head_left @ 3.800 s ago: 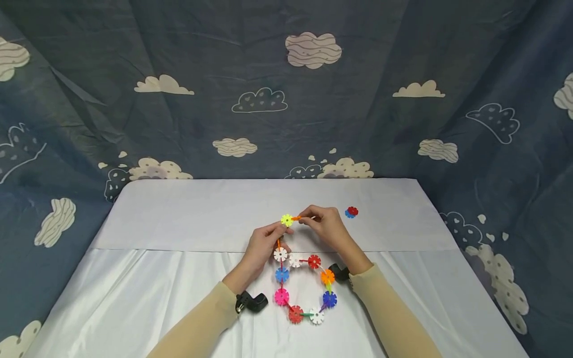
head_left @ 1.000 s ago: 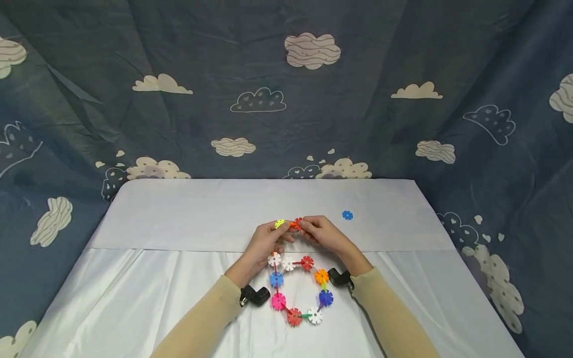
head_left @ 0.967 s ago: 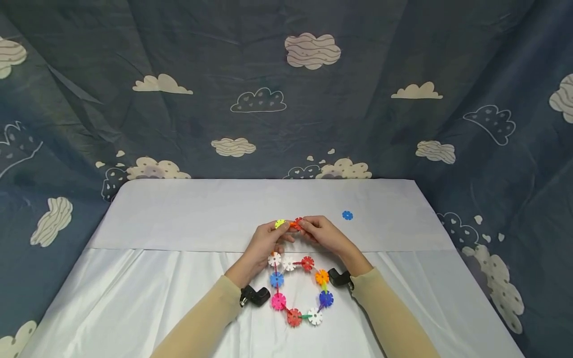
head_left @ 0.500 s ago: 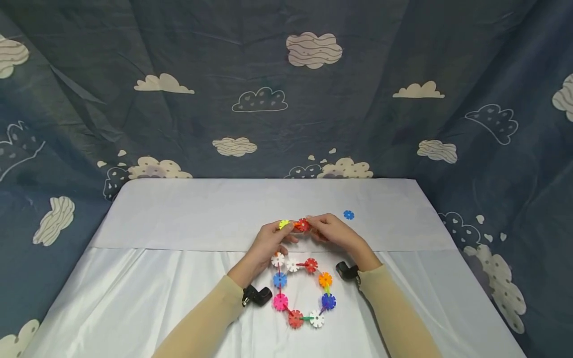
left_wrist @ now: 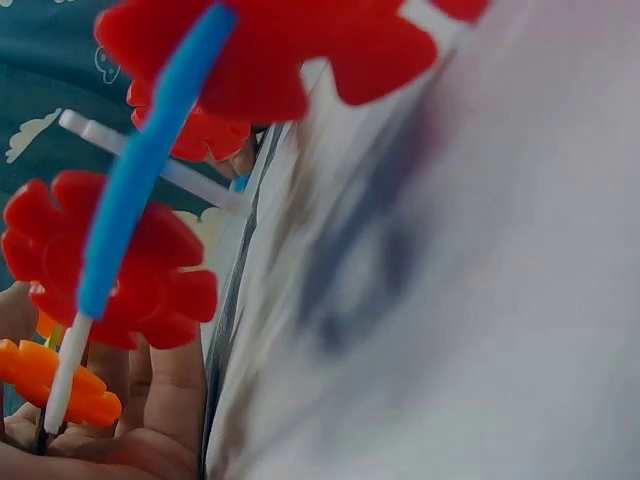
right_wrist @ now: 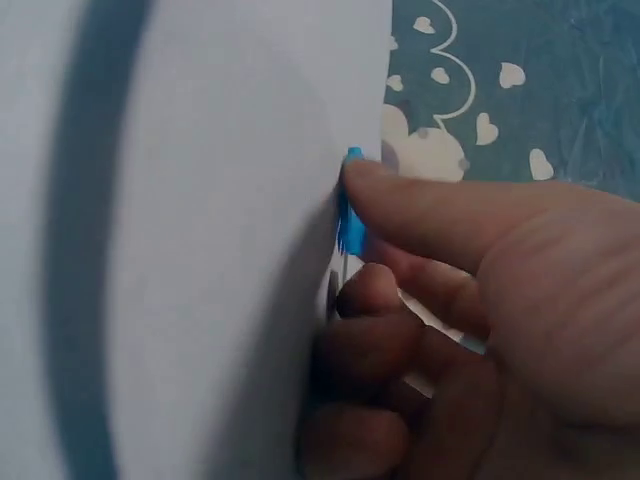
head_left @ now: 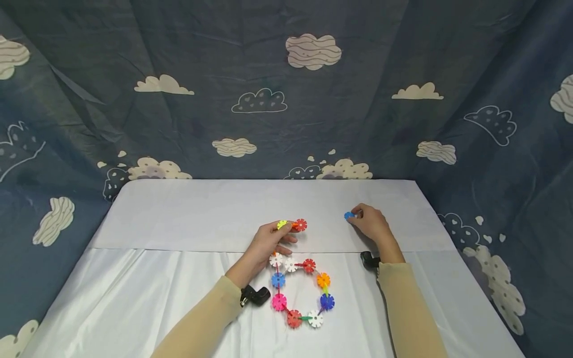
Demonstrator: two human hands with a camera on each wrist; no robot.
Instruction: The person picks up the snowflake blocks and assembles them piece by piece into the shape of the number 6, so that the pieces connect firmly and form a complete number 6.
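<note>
My left hand (head_left: 261, 248) pinches a chain of interlocking plastic snowflake discs near its upper end, around a yellow disc (head_left: 282, 224). From there an orange disc, seen edge-on, leads to a red disc (head_left: 301, 225) at the free tip. Below the hand the rest of the chain curves in an almost full loop, with a pink disc (head_left: 279, 302) and a white disc (head_left: 315, 319) among several colours. To the right, my right hand (head_left: 373, 223) holds a loose blue disc (head_left: 348, 215) at the table; its thumb covers part of the disc (right_wrist: 352, 235) in the right wrist view.
A white cloth covers the table (head_left: 201, 214), with a seam across it. Behind hangs a dark blue curtain (head_left: 349, 119) with cloud prints. Each wrist wears a black camera, such as the left one (head_left: 256, 296). Red discs (left_wrist: 125, 260) loom close in the left wrist view.
The red disc has gone from the table onto the chain's upper end. My right hand has let go of it and moved right to the blue disc. The left hand keeps its grip.
</note>
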